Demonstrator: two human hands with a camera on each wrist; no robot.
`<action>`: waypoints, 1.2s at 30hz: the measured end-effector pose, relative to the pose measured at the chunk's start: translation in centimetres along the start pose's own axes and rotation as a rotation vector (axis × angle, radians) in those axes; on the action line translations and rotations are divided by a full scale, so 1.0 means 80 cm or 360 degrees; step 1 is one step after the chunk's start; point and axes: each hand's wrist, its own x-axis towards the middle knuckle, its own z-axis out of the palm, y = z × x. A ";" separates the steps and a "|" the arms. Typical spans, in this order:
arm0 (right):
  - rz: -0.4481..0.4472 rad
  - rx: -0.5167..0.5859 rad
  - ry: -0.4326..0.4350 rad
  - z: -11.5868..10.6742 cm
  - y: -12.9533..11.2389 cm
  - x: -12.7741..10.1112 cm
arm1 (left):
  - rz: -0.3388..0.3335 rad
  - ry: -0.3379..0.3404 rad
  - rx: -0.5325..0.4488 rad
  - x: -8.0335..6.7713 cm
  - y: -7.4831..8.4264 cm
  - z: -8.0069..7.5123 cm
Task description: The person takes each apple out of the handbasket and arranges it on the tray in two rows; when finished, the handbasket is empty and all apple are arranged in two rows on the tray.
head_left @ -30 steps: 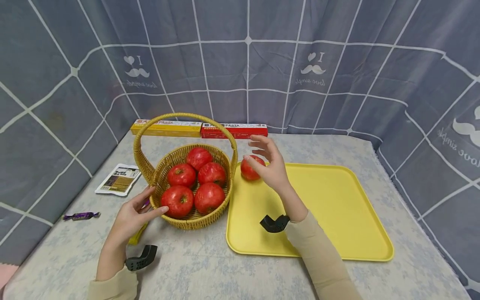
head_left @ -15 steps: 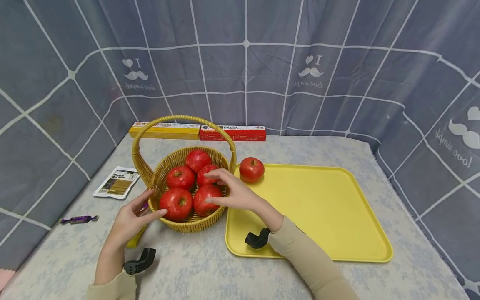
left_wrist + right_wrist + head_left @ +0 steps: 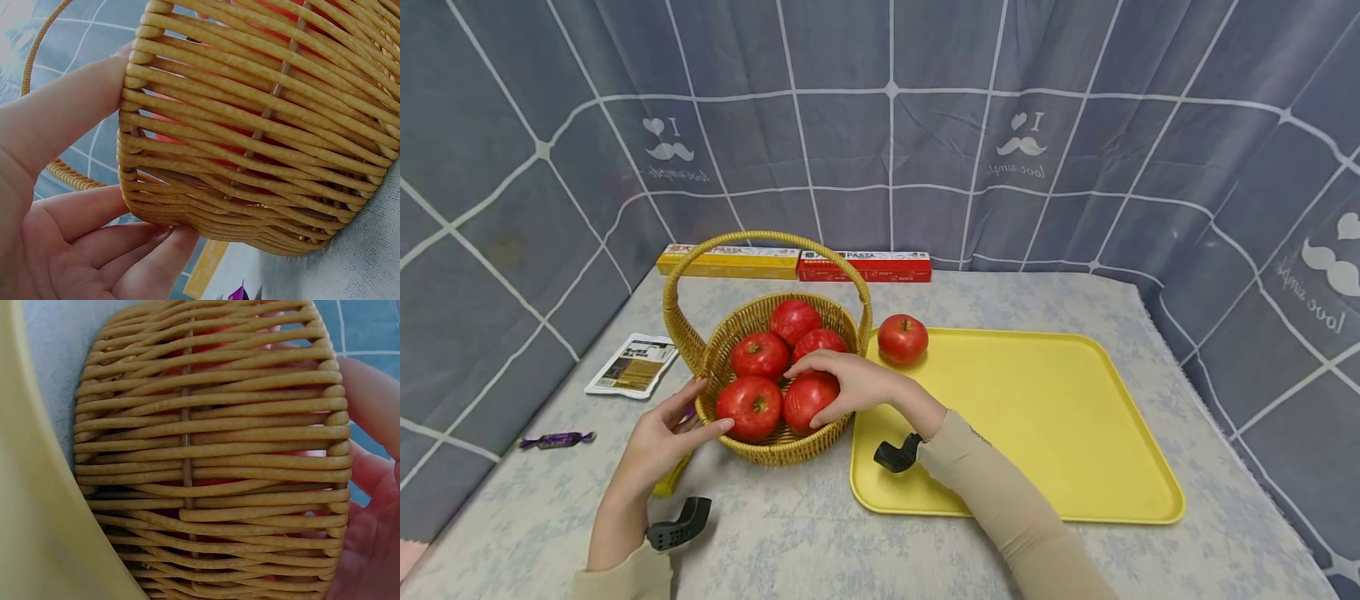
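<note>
On the cloth-covered table (image 3: 865, 558) lies a smooth yellow tray (image 3: 1037, 433), flat with rounded corners, one red apple (image 3: 902, 339) at its far left corner. Just left stands a round woven basket (image 3: 775, 446) holding five glossy apples. The right hand (image 3: 850, 385) curls its fingers over the front right apple (image 3: 805, 398), gripping it. The left hand (image 3: 658, 437) rests relaxed, spread fingers against the basket's ribbed wall.
</note>
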 end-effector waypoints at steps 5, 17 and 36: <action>0.0024 0.0003 0.0071 0.004 0.002 -0.002 | 0.0011 0.0008 0.0010 0.000 0.000 0.000; -0.0250 0.0464 0.0450 -0.004 0.005 -0.012 | 0.0022 0.0000 -0.0002 -0.001 -0.002 -0.001; -0.0235 0.0938 0.1244 -0.112 0.023 -0.123 | 0.0001 -0.0027 0.0031 0.000 -0.001 -0.002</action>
